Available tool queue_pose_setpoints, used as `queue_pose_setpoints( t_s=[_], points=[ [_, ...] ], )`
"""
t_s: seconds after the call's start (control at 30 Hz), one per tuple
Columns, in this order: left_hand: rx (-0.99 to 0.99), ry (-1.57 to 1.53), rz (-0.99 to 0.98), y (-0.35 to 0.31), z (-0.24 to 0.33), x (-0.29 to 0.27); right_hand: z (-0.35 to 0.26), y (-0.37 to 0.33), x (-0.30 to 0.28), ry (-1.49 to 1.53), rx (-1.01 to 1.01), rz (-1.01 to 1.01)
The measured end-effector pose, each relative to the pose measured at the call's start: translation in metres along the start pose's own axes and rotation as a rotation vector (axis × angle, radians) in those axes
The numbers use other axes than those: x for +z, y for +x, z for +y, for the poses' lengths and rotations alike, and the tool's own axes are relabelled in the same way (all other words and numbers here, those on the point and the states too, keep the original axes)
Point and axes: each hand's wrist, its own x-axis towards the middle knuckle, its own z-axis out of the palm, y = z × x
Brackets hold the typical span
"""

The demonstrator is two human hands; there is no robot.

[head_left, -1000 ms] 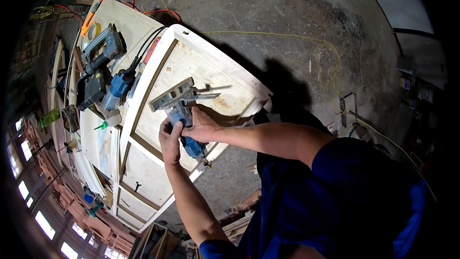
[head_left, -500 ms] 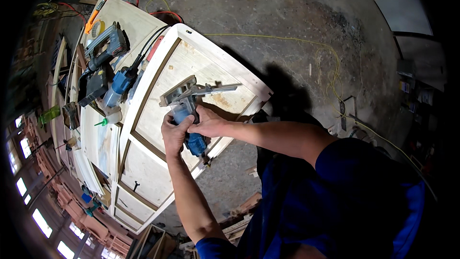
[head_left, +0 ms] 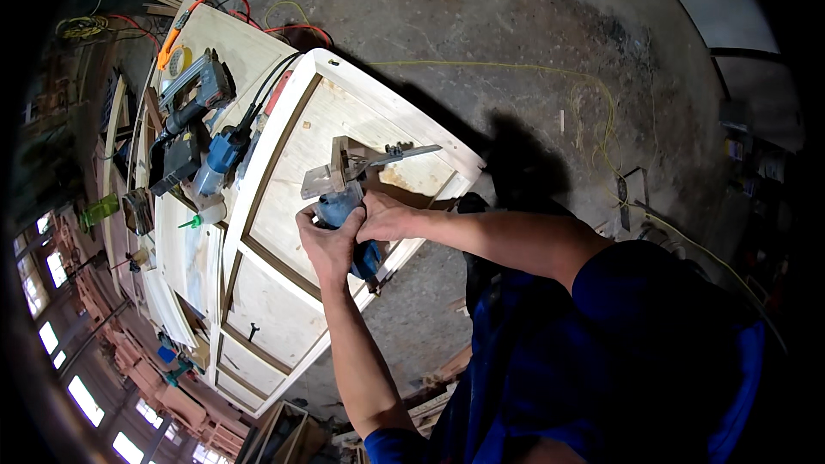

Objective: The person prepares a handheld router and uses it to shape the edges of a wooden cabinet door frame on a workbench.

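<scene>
A blue trim router (head_left: 367, 259) is held above a pale wooden panel frame (head_left: 249, 232), tilted so that its base plate (head_left: 321, 182) faces away from me. My left hand (head_left: 329, 242) wraps round the router's body, thumb on the near side. My right hand (head_left: 385, 218) closes on the router from the right, just behind the base; its fingertips are partly hidden. A metal guide bar (head_left: 414, 154) with a small knob sticks out to the right of the base. I cannot make out the cutter.
A nail gun (head_left: 202, 86), a second blue router (head_left: 222, 155) and a green-tipped bottle (head_left: 206, 216) lie left of the frame. A small wrench-like tool (head_left: 253, 330) rests on a lower panel. Orange (head_left: 172, 39) and yellow (head_left: 516, 69) cords run across the bench and floor.
The router has turned in my hands, so its base and guide bar now show at a different angle. It has shifted slightly right, along with both hands.
</scene>
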Motion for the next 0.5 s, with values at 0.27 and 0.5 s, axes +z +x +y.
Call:
queue_pose_setpoints(
  t_s=[0.27,0.5],
  points=[
    [-0.005,-0.260,-0.035,-0.031,0.030,-0.005,-0.037,-0.043,-0.017,0.108,-0.243,0.097],
    [-0.016,-0.371,-0.139,-0.047,0.046,0.009,-0.022,-0.066,-0.031,-0.016,-0.068,0.066]
  ],
)
